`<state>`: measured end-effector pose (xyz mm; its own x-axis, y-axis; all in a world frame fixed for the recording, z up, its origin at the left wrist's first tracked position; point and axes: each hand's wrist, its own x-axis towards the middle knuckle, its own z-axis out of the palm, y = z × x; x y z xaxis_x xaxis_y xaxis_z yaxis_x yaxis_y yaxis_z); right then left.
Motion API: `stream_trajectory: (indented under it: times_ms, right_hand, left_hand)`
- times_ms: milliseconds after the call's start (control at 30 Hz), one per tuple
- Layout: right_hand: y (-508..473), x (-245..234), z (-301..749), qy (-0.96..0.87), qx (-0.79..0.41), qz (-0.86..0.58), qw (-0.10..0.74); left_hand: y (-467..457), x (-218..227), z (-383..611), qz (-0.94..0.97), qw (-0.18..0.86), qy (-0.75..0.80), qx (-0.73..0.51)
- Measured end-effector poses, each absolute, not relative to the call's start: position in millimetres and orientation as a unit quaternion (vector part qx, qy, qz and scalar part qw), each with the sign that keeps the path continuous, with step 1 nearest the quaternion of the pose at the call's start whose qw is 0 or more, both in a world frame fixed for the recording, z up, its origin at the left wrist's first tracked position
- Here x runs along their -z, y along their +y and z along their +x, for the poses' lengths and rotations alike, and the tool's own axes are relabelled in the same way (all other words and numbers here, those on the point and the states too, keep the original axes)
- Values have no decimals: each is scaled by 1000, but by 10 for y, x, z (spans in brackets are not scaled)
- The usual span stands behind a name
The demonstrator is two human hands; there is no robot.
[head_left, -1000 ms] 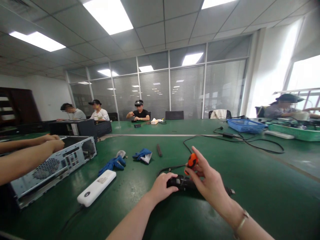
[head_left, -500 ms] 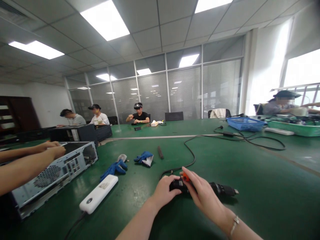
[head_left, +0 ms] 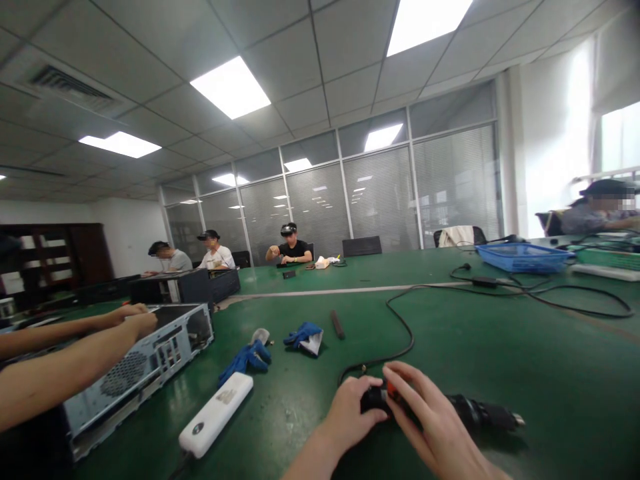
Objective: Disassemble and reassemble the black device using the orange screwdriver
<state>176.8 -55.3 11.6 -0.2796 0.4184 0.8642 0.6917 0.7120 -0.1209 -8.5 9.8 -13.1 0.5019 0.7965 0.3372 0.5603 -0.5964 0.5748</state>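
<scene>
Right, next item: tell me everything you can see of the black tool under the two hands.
The black tool is long and roughly cylindrical, plastic-looking, narrowing to a bright, metal-looking tip at its right end. It is held nearly level, on or just above the green table. The left hand grips its left end; the right hand, holding an orange piece, hides its middle. Whether the black cable joins it is hidden.

black cable [head_left: 412, 340] ahead of left fingers [head_left: 369, 382]
</scene>
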Motion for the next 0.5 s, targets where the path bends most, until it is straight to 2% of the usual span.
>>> stream_trajectory:
  times_ms: [500]
  right_hand:
    - [-536,-99,1808,-755,144,-369,523]
  left_hand:
    - [123,137,-99,840,212,407,-290]
